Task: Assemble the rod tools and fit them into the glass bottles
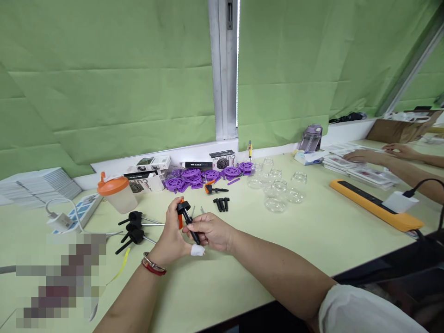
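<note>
My left hand (173, 236), with a white wrap on its thumb, holds a black-and-orange dispenser head (183, 208) by its round black cap and orange part. The fingers of my right hand (211, 231) are closed round the black tube that slants down from the cap. A similar black-and-orange head (215, 189) lies beyond my hands, near several short black tubes (221, 204). Thin metal rods (197, 210) show just behind my fingers. Left of my left hand lie several black pieces with metal rods (136, 226). My fingers partly hide the held piece.
Purple plastic wheels (190, 178) are heaped by small boxes (145, 180) at the back. Glass jars (277, 196) stand right of centre. An orange-lidded cup (120, 194) is at left, an orange power strip (374, 206) at right. Another person's hands (364, 156) touch white packs.
</note>
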Tool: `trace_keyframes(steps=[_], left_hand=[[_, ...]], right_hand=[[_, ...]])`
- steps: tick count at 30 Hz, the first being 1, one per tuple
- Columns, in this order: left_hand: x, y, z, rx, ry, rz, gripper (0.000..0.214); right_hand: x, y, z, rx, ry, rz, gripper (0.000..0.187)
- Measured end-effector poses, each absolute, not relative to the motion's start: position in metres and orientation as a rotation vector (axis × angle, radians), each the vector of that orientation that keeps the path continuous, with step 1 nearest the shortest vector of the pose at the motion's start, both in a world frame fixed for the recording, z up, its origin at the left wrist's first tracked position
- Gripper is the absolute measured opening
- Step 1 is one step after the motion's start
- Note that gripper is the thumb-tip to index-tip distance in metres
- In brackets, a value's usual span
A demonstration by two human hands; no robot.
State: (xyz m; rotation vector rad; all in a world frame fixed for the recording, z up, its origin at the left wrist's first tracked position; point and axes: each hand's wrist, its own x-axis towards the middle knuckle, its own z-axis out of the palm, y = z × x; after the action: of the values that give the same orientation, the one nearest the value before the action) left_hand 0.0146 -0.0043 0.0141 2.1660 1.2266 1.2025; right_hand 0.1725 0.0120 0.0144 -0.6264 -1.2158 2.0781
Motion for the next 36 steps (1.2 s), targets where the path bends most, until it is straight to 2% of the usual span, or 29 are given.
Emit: trace_keyframes(steps=[13,25,36], left_hand=[[0.021,-0.002,0.008,2.178,1.300,1.247,0.114],[0.025,-0.002,0.008,2.300,1.430,1.229,0.110],[0.029,-0.008,0.015,2.284,1.538,1.166,0.104]], right_hand=[[0.168,0.020,0.000,-0.623,-1.133,2.087,0.027],[0.169,0.020,0.002,-0.601,-1.029,2.160,0.018],[0.171,0.027,-0.007,-0.577,-1.046,2.231,0.024]])
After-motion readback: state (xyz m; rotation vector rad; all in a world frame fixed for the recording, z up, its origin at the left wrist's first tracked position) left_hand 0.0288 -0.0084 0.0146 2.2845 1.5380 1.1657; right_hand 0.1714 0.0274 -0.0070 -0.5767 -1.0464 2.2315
